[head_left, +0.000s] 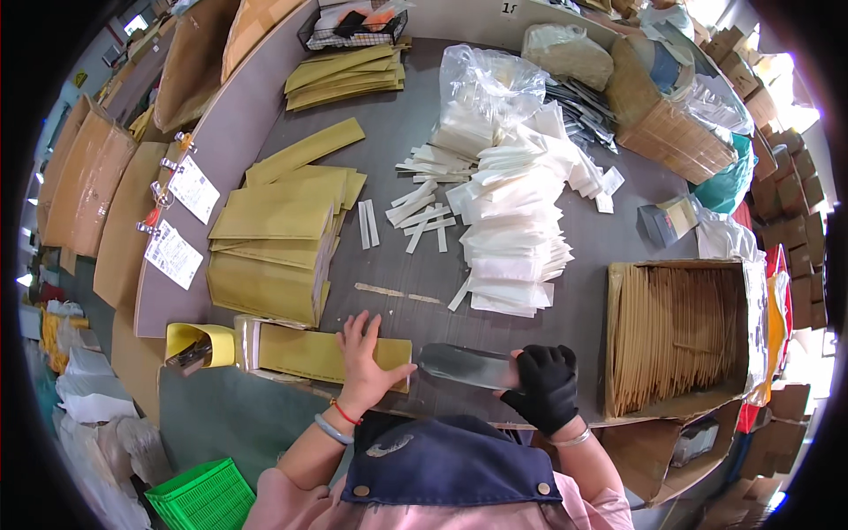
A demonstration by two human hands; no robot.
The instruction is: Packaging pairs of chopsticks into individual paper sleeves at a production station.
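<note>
My left hand (360, 353), bare with a red cord and a bangle at the wrist, rests with spread fingers over a long golden-brown paper sleeve (296, 352) at the table's front edge. Its thumb lies by the sleeve's right end. My right hand (541, 384) wears a black fingerless glove. Between its thumb and fingers is the right end of a flat, dark, translucent strip with a rounded left end (464, 366). The strip's tip points at my left thumb. Whether it is a filled plastic bag or one solid piece, I cannot tell.
Stacked golden-brown sleeves (274, 212) lie on the left. White paper packets (512, 230) are heaped in the middle. A carton of upright brown cards (676, 340) stands at the right, and dark flat pieces (583, 110) lie farther back. A green basket (203, 497) sits below, left.
</note>
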